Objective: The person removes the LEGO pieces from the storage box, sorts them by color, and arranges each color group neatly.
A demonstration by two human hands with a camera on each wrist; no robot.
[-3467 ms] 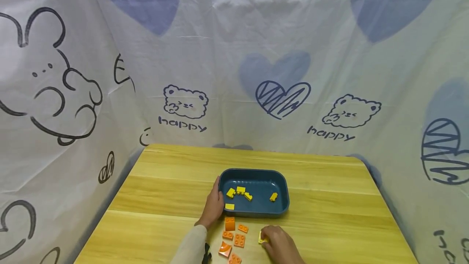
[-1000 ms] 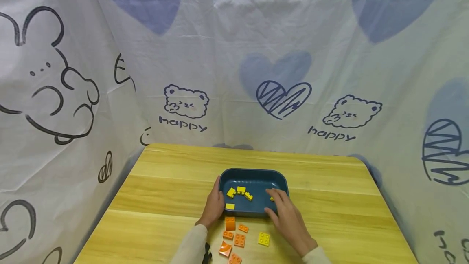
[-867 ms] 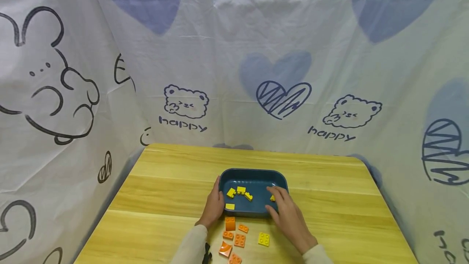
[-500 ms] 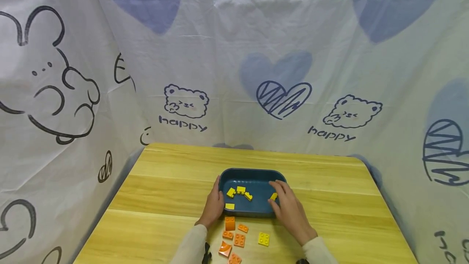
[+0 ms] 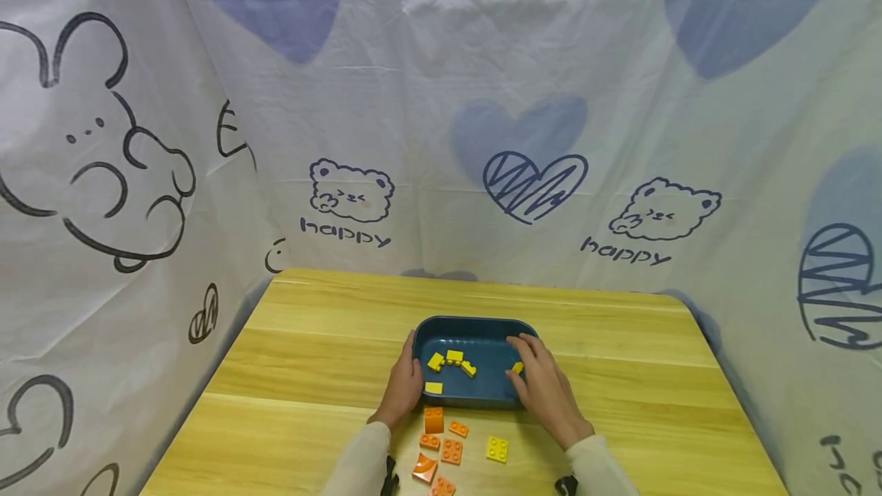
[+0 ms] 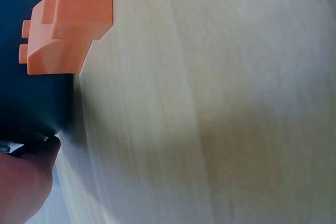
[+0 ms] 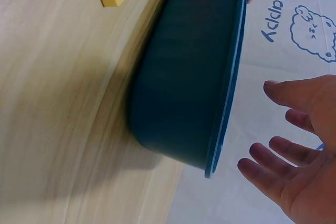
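My left hand (image 5: 400, 391) holds the left end of a dark teal tray (image 5: 472, 403), fingers along its outer wall. Over the tray's right end hovers my right hand (image 5: 549, 396); in the right wrist view its fingers (image 7: 265, 177) are spread and loosely bent, with nothing between them. A small yellow brick (image 5: 517, 367) lies in the tray close to the right thumb, partly hidden. Several more yellow bricks (image 5: 455, 357) lie in its left half. A square yellow brick (image 5: 497, 449) with studs up sits on the table in front of the tray.
Several orange bricks (image 5: 452, 451) lie loose on the wooden table (image 5: 641, 373), between my forearms and before the tray's left half. A white printed cloth (image 5: 441, 121) hangs behind the table and along both sides.
My right hand, earlier at the square yellow brick on the table, has let go and moved up over the tray's right end, then slightly rightward. The left hand stays on the tray.
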